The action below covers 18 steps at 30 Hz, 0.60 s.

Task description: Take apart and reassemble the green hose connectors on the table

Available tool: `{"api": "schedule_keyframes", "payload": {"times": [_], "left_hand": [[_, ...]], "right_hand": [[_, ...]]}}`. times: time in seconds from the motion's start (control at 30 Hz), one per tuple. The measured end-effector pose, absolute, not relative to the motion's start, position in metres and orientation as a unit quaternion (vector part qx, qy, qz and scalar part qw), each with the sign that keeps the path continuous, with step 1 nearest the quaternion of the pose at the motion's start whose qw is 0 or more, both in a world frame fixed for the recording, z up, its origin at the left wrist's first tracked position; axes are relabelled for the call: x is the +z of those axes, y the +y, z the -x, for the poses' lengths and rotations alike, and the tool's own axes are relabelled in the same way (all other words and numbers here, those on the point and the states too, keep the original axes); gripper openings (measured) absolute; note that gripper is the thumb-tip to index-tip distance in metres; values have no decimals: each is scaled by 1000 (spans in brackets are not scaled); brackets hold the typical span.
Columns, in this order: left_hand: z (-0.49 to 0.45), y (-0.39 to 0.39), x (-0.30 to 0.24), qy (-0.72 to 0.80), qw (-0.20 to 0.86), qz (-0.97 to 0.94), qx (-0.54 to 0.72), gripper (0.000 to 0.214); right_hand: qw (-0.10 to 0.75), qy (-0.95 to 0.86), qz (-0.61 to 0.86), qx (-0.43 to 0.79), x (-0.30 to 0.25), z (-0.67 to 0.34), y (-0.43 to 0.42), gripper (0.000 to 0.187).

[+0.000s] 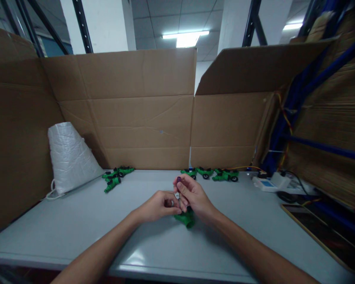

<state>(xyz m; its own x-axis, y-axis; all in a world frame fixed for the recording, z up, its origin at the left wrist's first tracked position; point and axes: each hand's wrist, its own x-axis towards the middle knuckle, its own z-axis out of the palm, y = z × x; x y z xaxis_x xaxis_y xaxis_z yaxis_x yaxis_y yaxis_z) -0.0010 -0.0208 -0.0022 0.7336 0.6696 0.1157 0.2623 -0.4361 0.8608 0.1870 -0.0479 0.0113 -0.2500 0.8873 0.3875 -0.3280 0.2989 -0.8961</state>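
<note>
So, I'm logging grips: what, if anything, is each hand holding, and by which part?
Right hand: a screwdriver, by its purple handle. Left hand: at the green toy, but whether it grips it is hidden.

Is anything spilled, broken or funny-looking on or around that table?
I see no spill. The cardboard wall behind the table looks odd: a slanted gap splits its top, so you can see through. The green piece being held is partly hidden, so I can't tell whether it's broken.
</note>
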Motion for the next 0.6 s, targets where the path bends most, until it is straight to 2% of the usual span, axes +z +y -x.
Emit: {"api": "schedule_keyframes", "payload": {"times": [0.17, 0.6], "left_hand": [[1, -23, 0, 289, 447, -813, 237, 45], [-1, -25, 4, 275, 441, -821, 237, 42]], "right_hand": [[567, -580, 242, 532, 13, -185, -49, 45], [583, -596, 268, 483, 11, -186, -51, 42]]}}
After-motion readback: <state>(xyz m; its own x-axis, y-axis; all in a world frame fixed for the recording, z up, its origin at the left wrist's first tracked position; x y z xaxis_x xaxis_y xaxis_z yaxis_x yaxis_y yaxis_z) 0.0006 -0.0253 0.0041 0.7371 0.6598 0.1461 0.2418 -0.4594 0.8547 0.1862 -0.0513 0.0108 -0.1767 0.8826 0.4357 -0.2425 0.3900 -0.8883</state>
